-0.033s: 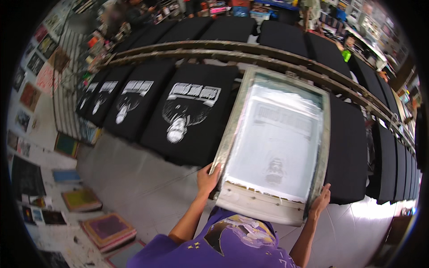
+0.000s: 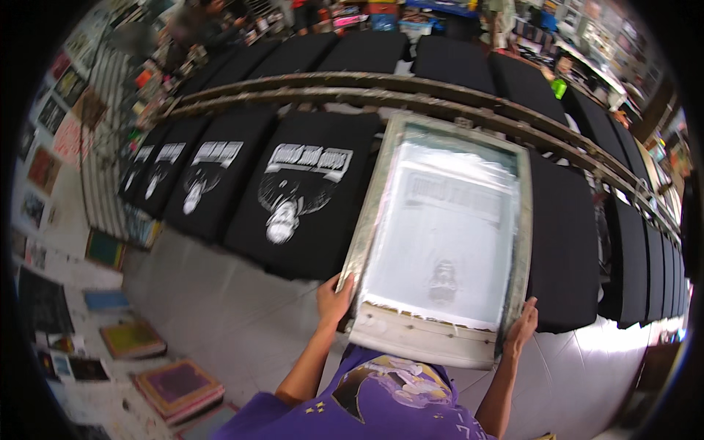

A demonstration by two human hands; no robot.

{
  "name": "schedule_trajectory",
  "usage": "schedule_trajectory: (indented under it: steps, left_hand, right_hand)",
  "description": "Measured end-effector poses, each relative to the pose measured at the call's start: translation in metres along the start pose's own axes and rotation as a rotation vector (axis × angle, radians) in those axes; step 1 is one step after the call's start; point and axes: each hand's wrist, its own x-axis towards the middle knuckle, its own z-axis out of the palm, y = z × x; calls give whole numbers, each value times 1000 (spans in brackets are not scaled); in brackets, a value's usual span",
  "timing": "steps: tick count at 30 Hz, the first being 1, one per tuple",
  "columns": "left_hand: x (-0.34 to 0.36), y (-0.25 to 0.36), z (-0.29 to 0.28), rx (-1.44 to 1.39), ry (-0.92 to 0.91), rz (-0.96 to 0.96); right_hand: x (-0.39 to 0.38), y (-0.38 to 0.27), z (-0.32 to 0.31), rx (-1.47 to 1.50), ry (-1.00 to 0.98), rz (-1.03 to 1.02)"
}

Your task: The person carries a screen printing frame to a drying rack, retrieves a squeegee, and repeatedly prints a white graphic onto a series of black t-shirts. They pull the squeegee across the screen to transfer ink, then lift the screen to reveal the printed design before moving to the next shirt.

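A wooden-framed screen-printing screen is held in front of me. White ink covers much of its mesh, with a faint portrait and a line of lettering showing through. My left hand grips the lower left side of the frame, thumb on top. On the lower right side, my right hand is closed around the edge. Beneath and to the right of the screen lies a black shirt on its board. Just left, another black shirt carries a white print of an upside-down figure under a lettered band.
Further printed black shirts line the left of the row. Wooden rails run behind them, with more black shirt boards beyond. Coloured screens lean at lower left. A person is at the far left back.
The whole view has shifted slightly, so the shirts and screen sit a little further left. Both hands keep their hold on the frame.
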Motion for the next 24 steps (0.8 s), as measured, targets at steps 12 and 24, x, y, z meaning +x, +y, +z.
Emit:
schedule_trajectory:
  steps: [12,24]
  left_hand:
    - [34,10,34,-165,-29,-94]
    - [54,20,36,4,-35,6]
  right_hand:
    - [57,-29,33,73,-26,53]
    - [70,-2,39,73,-141,-2]
